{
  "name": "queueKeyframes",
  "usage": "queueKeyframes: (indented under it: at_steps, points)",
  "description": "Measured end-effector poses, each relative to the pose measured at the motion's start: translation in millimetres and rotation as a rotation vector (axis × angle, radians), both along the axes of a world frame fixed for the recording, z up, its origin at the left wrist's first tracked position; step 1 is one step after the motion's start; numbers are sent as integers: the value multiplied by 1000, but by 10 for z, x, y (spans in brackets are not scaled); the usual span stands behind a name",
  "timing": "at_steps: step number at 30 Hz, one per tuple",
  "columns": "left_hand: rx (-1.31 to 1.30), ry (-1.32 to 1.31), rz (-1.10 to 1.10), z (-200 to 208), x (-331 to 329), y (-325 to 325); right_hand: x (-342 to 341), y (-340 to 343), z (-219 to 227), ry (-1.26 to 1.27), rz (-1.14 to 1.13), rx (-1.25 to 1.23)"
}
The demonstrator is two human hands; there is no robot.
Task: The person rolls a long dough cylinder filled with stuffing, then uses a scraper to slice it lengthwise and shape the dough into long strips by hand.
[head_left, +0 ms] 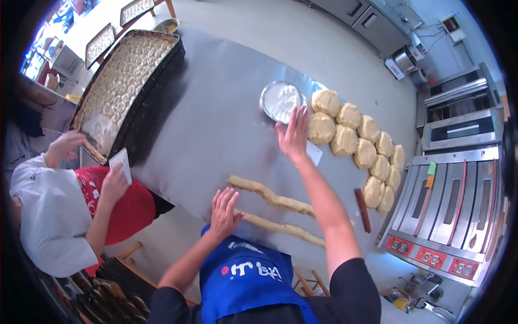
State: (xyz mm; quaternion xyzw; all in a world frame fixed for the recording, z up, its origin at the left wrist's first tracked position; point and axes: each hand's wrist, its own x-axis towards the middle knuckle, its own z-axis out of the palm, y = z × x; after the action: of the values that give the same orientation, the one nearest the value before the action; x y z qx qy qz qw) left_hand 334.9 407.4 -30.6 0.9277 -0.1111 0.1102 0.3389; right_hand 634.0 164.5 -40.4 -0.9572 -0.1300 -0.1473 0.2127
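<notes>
Two long ropes of pale dough lie on the metal table in front of me: a far dough rope [264, 193] and a thinner near dough rope [280, 227]. My left hand [224, 211] rests with fingers spread at the left end of the near rope. Stretched forward, my right hand [294, 134] is at the near rim of a round metal bowl of white flour [281, 99], fingers extended and nothing gripped. Beside its wrist lies a white scraper [314, 153], partly covered by the arm. My right forearm hides part of the far rope.
Several round dough pieces [343, 140] stand in rows at the right, with a brown wooden stick [362, 210] nearby. At the left, a co-worker holds a white scraper [121, 165] beside a large black tray [141, 102] of small dough pieces. Ovens [448, 200] stand beyond the table's right end.
</notes>
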Motion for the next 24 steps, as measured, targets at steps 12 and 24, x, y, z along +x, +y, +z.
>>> queueKeyframes:
  at_steps: [12, 24]
  points:
    - [-144, 92, 264, 265, -270, 1073, 1649, 380, -780, 259, -135, -342]
    - [-582, 111, -52, 523, 960, 318, 1400, -94, -694, 66, -20, 209]
